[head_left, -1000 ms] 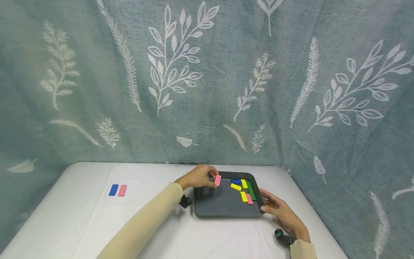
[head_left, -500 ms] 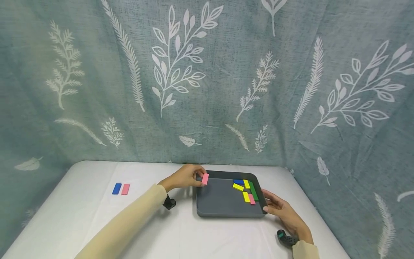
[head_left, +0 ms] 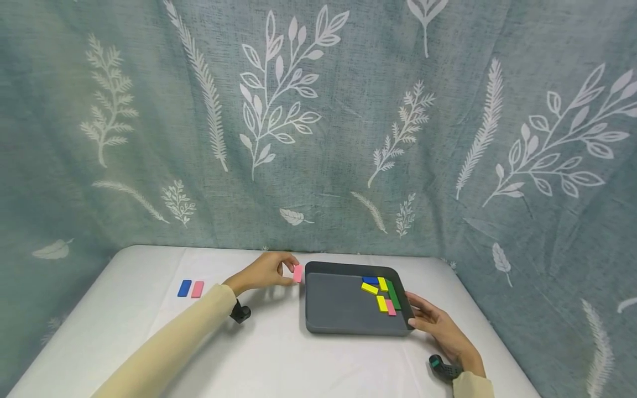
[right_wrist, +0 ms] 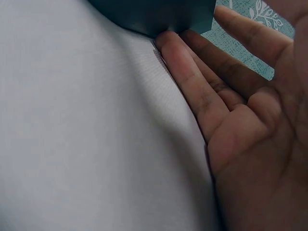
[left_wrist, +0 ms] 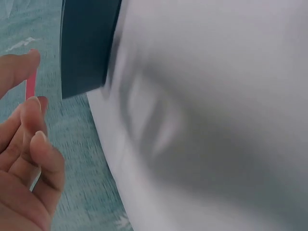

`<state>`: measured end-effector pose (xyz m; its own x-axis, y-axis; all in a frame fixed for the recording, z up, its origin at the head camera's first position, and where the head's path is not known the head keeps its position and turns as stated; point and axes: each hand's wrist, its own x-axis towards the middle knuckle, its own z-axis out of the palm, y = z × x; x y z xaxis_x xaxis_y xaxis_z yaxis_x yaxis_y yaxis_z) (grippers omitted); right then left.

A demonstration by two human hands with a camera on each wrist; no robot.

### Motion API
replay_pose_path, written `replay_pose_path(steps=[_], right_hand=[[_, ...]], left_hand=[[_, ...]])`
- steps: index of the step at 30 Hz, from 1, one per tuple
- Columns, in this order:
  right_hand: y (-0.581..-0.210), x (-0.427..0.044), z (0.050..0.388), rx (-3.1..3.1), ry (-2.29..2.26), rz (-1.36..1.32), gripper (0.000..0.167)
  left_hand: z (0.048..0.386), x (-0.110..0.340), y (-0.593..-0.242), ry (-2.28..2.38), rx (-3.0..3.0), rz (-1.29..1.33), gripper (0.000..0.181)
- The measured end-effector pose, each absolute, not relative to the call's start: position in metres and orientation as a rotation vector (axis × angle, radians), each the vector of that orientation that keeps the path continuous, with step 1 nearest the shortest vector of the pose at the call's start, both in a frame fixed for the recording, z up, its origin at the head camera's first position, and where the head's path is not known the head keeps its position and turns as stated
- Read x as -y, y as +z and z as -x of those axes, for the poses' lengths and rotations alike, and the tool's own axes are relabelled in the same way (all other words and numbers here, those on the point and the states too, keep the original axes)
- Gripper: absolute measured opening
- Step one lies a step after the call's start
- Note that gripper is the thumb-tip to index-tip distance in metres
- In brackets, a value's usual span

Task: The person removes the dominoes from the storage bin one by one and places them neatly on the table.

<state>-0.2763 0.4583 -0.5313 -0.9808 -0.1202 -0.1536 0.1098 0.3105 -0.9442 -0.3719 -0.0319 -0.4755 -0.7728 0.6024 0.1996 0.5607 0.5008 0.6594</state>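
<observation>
Between thumb and fingertips my left hand (head_left: 266, 271) pinches a pink rectangular block (head_left: 297, 273), held just left of the dark grey tray (head_left: 333, 304). In the left wrist view that block (left_wrist: 31, 86) shows as a thin pink edge, apart from the tray's wall (left_wrist: 89, 43). My right hand (head_left: 440, 326) rests at the tray's right side, its fairly straight fingers (right_wrist: 185, 67) touching the outer wall (right_wrist: 163, 14). Inside the tray, toward the right, lie several blocks: a green one (head_left: 393, 295), a blue one (head_left: 370, 280), yellow ones (head_left: 370, 288) and a pink one (head_left: 390, 307).
On the white cloth at left lie a blue block (head_left: 184, 288) and another pink block (head_left: 197, 289), side by side. A teal curtain with white leaf prints (head_left: 338, 138) hangs behind the table (head_left: 278, 359).
My left hand has moved left with the pink block, from above the tray's left part to outside its left wall. My right hand has stayed at the tray's right side.
</observation>
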Motion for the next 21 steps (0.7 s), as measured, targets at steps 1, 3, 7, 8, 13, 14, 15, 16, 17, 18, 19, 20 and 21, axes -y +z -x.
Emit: replay_pose_path(steps=[1, 3, 7, 8, 13, 14, 15, 16, 17, 18, 19, 20, 21], right_hand=[[-0.531, -0.458, 0.276, -2.381, -1.735, 0.005, 0.074], [-0.532, -0.458, 0.276, -2.382, -1.731, 0.004, 0.074], [-0.532, -0.458, 0.276, -2.376, -1.727, 0.031, 0.075], [-0.532, -0.458, 0.276, -2.372, -1.728, 0.033, 0.075], [-0.533, -0.458, 0.276, -2.367, -1.733, 0.029, 0.074], [-0.533, -0.458, 0.276, -2.368, -1.74, 0.023, 0.073], [-0.533, -0.458, 0.276, -2.37, -1.743, 0.023, 0.073], [-0.534, -0.458, 0.276, -2.371, -1.746, 0.022, 0.073], [-0.534, -0.458, 0.276, -2.373, -1.747, 0.025, 0.073], [-0.534, -0.458, 0.276, -2.375, -1.747, 0.026, 0.073], [-0.534, -0.459, 0.276, -2.377, -1.747, 0.022, 0.072], [-0.534, -0.459, 0.276, -2.378, -1.745, 0.022, 0.073], [-0.534, -0.459, 0.276, -2.379, -1.743, 0.019, 0.073]], left_hand=[[0.372, 0.035, -0.476, 1.141, -2.677, -1.037, 0.045], [0.371, 0.041, -0.477, 1.141, -2.685, -1.039, 0.046], [0.371, 0.053, -0.481, 1.147, -2.698, -1.026, 0.046], [0.371, 0.056, -0.481, 1.141, -2.705, -1.02, 0.045], [0.367, 0.07, -0.484, 1.129, -2.73, -0.984, 0.045], [0.366, 0.072, -0.484, 1.134, -2.73, -0.98, 0.045], [0.365, 0.074, -0.484, 1.145, -2.729, -0.975, 0.045], [0.365, 0.077, -0.484, 1.151, -2.729, -0.972, 0.045], [0.364, 0.079, -0.484, 1.161, -2.727, -0.969, 0.046], [0.364, 0.082, -0.485, 1.163, -2.73, -0.958, 0.046], [0.364, 0.085, -0.486, 1.166, -2.728, -0.954, 0.046], [0.363, 0.088, -0.487, 1.165, -2.727, -0.945, 0.046], [0.363, 0.091, -0.488, 1.171, -2.725, -0.94, 0.046]])
